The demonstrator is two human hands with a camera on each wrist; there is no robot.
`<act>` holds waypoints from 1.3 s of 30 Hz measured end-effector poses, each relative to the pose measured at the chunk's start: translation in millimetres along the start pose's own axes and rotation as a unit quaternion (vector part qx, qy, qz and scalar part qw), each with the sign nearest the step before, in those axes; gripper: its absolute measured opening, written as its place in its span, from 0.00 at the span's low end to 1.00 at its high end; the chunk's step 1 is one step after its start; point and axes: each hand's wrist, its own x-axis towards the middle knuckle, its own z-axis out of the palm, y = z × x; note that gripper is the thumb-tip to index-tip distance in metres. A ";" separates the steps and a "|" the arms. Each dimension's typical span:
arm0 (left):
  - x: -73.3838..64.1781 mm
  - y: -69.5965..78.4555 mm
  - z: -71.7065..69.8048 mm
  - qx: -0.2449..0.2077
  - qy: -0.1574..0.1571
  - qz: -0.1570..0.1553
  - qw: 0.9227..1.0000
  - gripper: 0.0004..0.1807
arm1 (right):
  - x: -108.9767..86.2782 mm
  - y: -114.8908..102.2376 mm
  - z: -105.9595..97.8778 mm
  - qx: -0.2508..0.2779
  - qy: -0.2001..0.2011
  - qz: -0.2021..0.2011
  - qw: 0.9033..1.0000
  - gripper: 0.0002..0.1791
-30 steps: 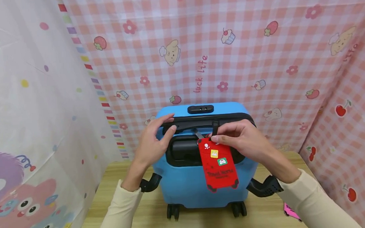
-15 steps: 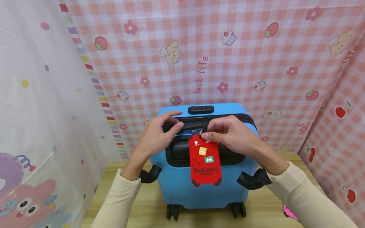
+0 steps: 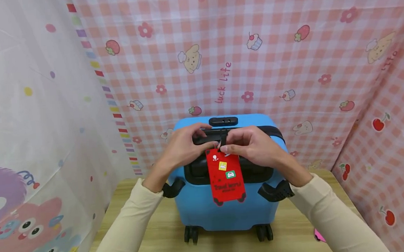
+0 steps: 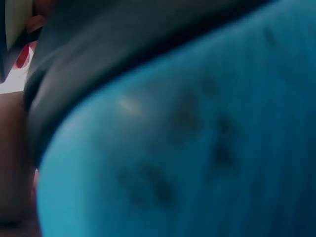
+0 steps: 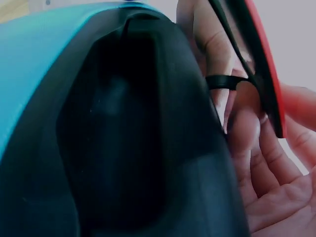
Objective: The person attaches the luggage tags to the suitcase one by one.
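Observation:
A red luggage tag [image 3: 226, 178] hangs in front of the upright blue suitcase [image 3: 228, 213] in the head view. Its black strap [image 3: 223, 137] runs up at the suitcase's black carry handle [image 3: 202, 138]. My right hand [image 3: 253, 148] pinches the tag's top by the strap. In the right wrist view, the black strap [image 5: 220, 82] forms a band beside my fingers, with the tag's red edge [image 5: 269, 74] seen side-on. My left hand [image 3: 186, 146] reaches over the handle, its thumb at the tag's upper left corner and its forefinger apart above. The left wrist view is mostly blurred blue shell [image 4: 148, 148].
The suitcase stands on its black wheels [image 3: 264, 232] on a wood-grain table [image 3: 230, 247]. A black combination lock [image 3: 223, 121] is on its top. Part of a pink tag [image 3: 318, 236] shows beside my right sleeve. Checked cloth [image 3: 271, 60] hangs close behind.
My right hand has moved left with the red tag, which now hangs straighter. My left hand has moved right along the handle, bringing its thumb to the tag and strap.

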 end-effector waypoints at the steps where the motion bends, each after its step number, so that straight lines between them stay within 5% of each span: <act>1: 1.0 0.1 0.6 -0.001 -0.001 -0.003 1.000 0.25 | 0.3 1.2 -0.5 0.001 -0.001 -0.002 1.000 0.06; 10: 3.8 0.1 2.5 -0.065 -0.019 -0.031 0.997 0.21 | -1.3 7.7 -1.6 0.015 0.002 -0.008 1.000 0.05; 18: 3.4 2.6 1.9 -0.147 -0.035 -0.082 0.985 0.21 | -4.2 8.9 -1.8 0.041 -0.006 -0.016 0.999 0.05; 28: 4.5 11.0 1.8 -0.158 -0.027 -0.133 0.978 0.20 | -5.3 7.9 -1.3 0.045 0.001 -0.011 0.999 0.05; 39: 2.7 11.8 1.3 -0.181 -0.017 -0.148 0.972 0.24 | -5.9 8.3 -2.1 0.027 -0.007 -0.017 0.999 0.06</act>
